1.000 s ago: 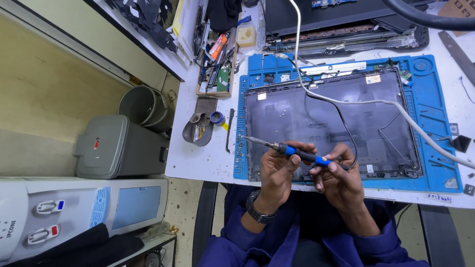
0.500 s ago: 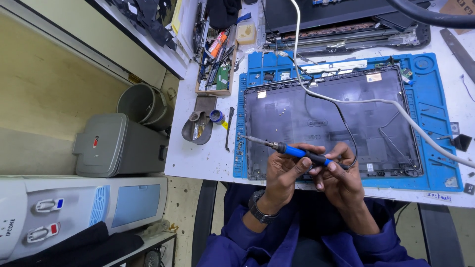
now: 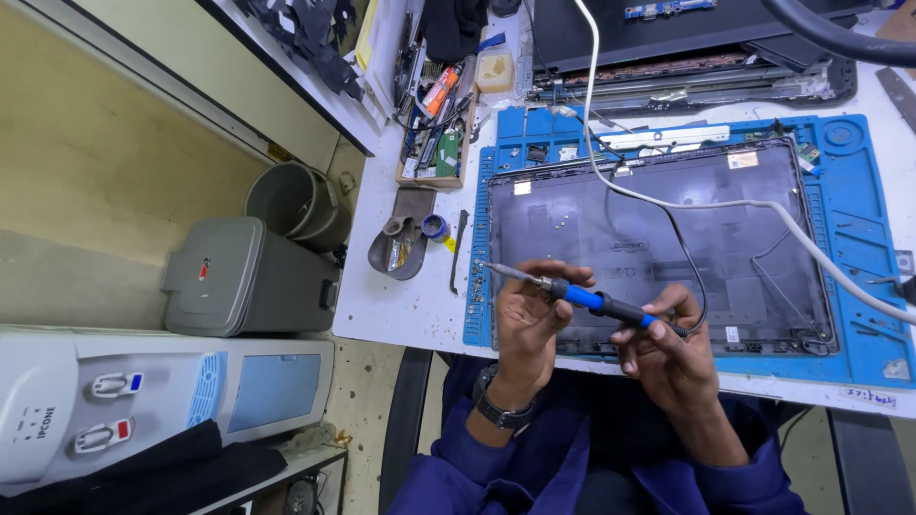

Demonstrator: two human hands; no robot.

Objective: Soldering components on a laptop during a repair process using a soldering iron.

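A blue-handled soldering iron with a thin metal tip pointing left lies across both my hands. My left hand, with a wristwatch on its wrist, grips the front of the handle near the metal shaft. My right hand holds the rear black end where the cord leaves. Both hands hover at the near edge of a dark laptop lid shell, which lies open-side up on a blue repair mat. A white cable crosses the shell.
A wooden tray of tools and a small metal dish sit left of the mat. Another dismantled laptop lies at the back. Beside the white table stand a grey bin and a water dispenser.
The soldering iron and both hands have barely shifted, staying at the near edge of the shell; the tip still points left.
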